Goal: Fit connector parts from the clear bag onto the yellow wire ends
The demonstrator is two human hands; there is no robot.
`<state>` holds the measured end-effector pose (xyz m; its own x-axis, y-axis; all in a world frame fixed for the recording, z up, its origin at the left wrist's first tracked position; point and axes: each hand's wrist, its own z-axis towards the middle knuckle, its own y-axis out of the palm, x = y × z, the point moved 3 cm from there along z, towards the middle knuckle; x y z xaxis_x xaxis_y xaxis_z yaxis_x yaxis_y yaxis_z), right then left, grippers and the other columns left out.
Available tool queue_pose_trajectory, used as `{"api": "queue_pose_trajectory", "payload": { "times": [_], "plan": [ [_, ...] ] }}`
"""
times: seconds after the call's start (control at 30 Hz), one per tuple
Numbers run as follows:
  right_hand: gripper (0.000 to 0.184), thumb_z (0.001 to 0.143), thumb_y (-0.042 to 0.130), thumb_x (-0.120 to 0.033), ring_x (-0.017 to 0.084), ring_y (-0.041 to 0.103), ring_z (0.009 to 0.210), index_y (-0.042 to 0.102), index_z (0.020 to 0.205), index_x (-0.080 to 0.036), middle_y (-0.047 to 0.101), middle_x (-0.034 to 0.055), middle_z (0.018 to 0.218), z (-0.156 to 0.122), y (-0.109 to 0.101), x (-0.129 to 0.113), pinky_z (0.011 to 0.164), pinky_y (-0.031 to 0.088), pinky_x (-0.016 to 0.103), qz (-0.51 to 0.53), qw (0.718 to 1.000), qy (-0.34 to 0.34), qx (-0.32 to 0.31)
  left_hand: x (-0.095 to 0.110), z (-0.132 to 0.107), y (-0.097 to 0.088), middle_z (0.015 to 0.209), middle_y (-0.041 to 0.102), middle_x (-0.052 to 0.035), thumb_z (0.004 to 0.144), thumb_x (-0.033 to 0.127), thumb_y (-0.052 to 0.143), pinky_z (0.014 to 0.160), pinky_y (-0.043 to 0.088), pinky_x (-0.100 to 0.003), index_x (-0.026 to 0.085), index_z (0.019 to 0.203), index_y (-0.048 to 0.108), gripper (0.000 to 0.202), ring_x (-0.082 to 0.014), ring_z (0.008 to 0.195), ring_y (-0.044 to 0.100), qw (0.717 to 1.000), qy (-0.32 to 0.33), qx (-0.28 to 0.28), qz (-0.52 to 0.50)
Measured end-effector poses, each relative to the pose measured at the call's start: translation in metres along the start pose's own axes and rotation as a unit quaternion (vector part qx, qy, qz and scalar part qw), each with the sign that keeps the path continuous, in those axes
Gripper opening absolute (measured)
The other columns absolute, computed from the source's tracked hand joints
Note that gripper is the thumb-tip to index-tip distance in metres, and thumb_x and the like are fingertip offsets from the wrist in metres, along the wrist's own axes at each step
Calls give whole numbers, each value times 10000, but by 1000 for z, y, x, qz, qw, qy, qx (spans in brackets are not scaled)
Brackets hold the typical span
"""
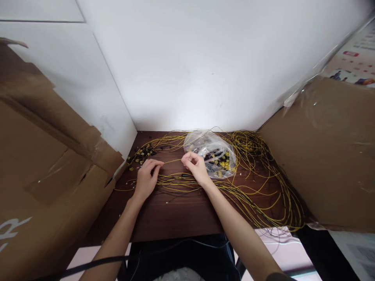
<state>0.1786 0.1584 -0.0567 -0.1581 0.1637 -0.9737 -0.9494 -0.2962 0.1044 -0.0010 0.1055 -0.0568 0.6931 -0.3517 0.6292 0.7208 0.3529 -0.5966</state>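
Note:
A thin yellow wire (172,161) runs stretched between my two hands above the table. My left hand (148,176) pinches its left end between thumb and fingertips. The fingers of my right hand (193,166) close on the same wire farther right. Beside the right hand lies a clear plastic bag (231,156) holding small yellow and black connectors (225,165). Below both hands, a bundle of yellow and black wires (178,180) stretches across the table. Behind my left hand is a pile of wire ends with black and yellow connectors (143,153).
The dark wooden table (181,218) backs onto a white wall (187,70). Cardboard stands on the left (47,148) and on the right (325,156). Coiled yellow wires (249,142) lie at the back right, and more hang over the front right edge. A black cable (117,258) crosses the foreground.

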Motion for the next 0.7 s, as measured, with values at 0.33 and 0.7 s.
{"api": "queue_pose_trajectory", "payload": {
  "times": [0.33,0.7],
  "plan": [
    [174,735,615,-271,49,231,410,511,633,-176,343,-82,443,1,-7,-3,430,164,206,177,984,12,19,-2,-1,-4,874,637,-55,862,212,474,801,437,-319,169,861,639,171,-177,864,565,999,-10,51,15],
    [186,731,626,-276,40,192,381,508,627,-178,330,-87,440,6,-16,-5,390,138,195,221,974,18,35,-1,-2,-8,875,656,-35,848,249,511,806,446,-290,178,957,633,178,-156,840,592,996,-41,77,-9]
  ]
}}
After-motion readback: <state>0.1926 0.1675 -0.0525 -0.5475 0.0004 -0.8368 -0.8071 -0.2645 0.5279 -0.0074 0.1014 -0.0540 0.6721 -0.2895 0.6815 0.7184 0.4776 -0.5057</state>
